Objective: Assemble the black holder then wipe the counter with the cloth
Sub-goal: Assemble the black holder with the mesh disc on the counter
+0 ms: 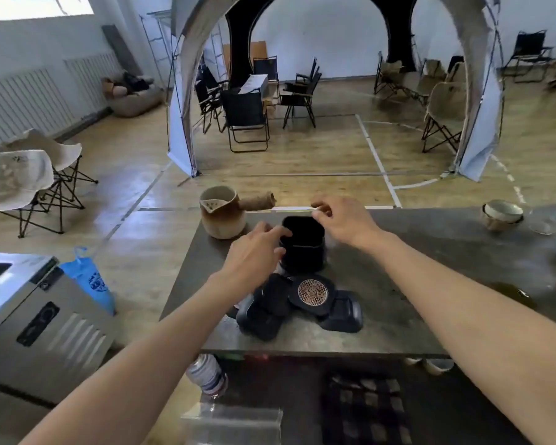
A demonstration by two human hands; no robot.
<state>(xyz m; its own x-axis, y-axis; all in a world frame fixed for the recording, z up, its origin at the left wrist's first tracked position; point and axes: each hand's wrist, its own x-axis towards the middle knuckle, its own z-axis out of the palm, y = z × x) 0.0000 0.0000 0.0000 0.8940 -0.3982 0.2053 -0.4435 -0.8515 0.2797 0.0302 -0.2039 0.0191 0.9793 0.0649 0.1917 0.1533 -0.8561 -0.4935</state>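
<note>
Both hands work the black holder body (303, 248) standing mid-surface: my left hand (254, 252) fingers pinch its near rim, my right hand (344, 220) hovers loosely curled, empty. Assembly's underway; next, I judge, the loose black pieces (302, 303) stack on.

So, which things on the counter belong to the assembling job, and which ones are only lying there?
For the job:
- black holder body, with the left hand on its side and the right hand at its far rim
- loose black pieces
- round patterned lid
No cloth is visible.

Just lying about:
- clay pitcher
- stacked cups
- wet patch
</note>
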